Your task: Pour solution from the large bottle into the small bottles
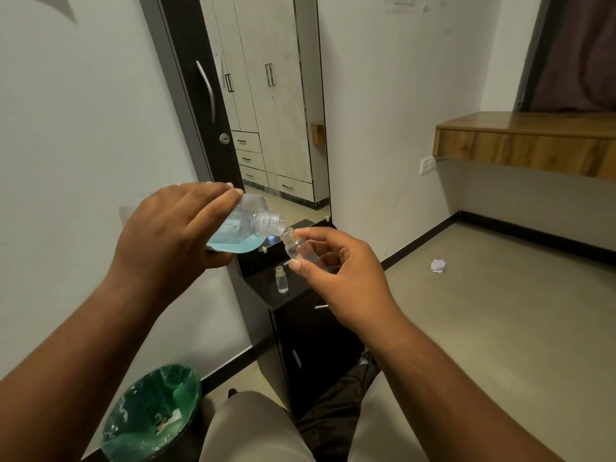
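My left hand (173,228) grips the large clear bottle (248,225), tipped on its side with its uncapped threaded neck pointing right. Blue solution pools in its lower half. My right hand (340,271) holds a small clear bottle (296,246) tilted, its open mouth touching just under the large bottle's neck. Whether liquid is flowing I cannot tell. A second small bottle (282,279) stands upright and uncapped on the black cabinet top (266,288), below both hands, with a little clear liquid at its bottom.
A tall mirror (266,111) stands behind the black cabinet against the white wall. A green-lined waste bin (151,415) sits on the floor at lower left. A wooden shelf (526,141) juts from the right wall. Crumpled paper (437,265) lies on the floor.
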